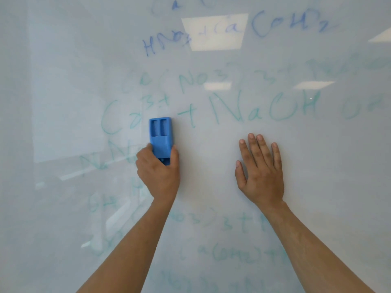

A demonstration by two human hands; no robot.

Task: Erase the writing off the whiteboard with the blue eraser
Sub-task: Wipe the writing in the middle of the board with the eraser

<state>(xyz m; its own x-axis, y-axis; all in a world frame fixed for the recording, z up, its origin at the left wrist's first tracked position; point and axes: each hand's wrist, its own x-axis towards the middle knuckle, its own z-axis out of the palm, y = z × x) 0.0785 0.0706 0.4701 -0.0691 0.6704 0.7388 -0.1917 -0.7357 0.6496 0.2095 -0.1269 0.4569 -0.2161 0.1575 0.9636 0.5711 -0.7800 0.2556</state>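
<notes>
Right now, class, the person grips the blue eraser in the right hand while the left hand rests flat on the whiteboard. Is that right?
Not quite: the hands are swapped. The head view shows the left hand gripping the blue eraser, while the right hand rests flat, fingers straight, on the whiteboard. The rest stands.

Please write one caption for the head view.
Left hand holds blue eraser on written whiteboard; right hand lies flat.
</notes>
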